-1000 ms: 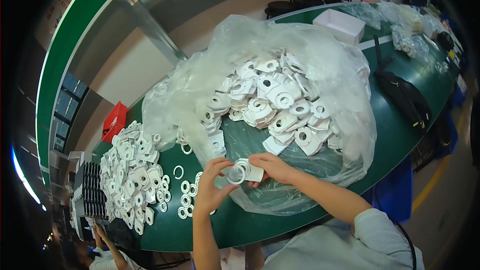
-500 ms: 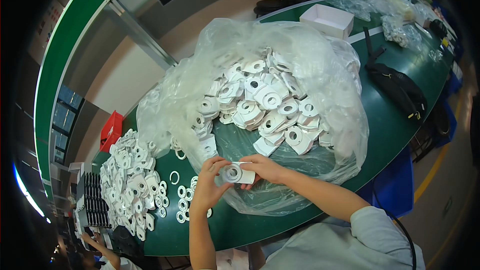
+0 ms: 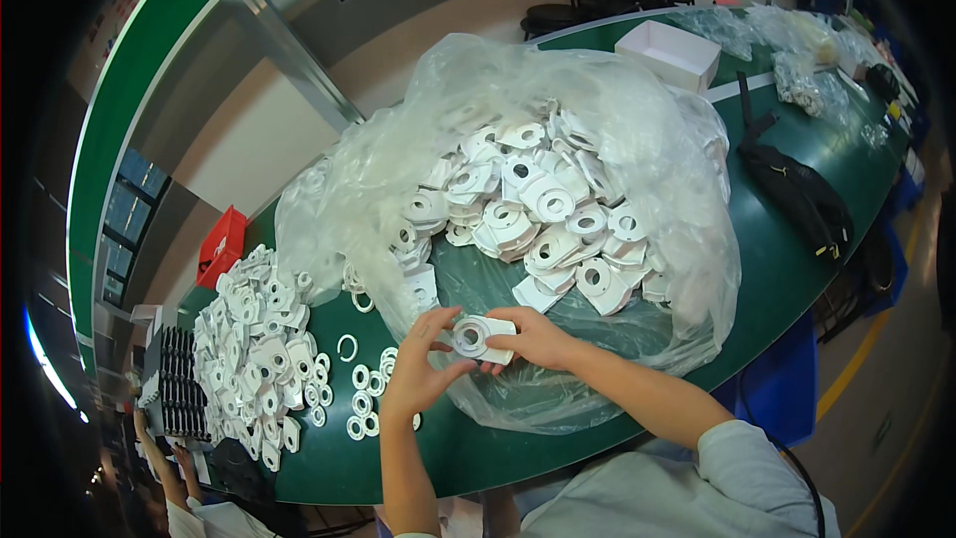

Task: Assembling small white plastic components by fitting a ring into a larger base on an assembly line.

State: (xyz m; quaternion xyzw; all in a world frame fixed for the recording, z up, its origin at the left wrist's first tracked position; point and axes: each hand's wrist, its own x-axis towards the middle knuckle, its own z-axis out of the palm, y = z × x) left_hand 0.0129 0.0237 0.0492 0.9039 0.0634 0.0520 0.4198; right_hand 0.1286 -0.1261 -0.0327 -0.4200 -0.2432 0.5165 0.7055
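A white plastic part (image 3: 482,338), flat with a round ring-shaped hole at one end, is gripped by my right hand (image 3: 543,341), whose thumb presses on its right end. On the part's left side is my left hand (image 3: 418,364), its thumb and forefinger spread around the ringed end. Whether those fingertips touch the part is hard to tell. Beyond my hands, a large pile of similar white parts (image 3: 538,201) lies in an opened clear plastic bag (image 3: 687,309) on the green table (image 3: 558,453).
A second heap of white parts (image 3: 254,339) and several loose white rings (image 3: 360,403) lie at left. Behind them stand a red bin (image 3: 221,247) and stacked black trays (image 3: 182,384). A white box (image 3: 669,55) and black bag (image 3: 795,184) occupy the far right. Another person's arm (image 3: 159,463) shows lower left.
My right hand has shifted the white part slightly right and tilted it. The left fingers have spread away from its ringed end. The other person's arms at lower left have moved.
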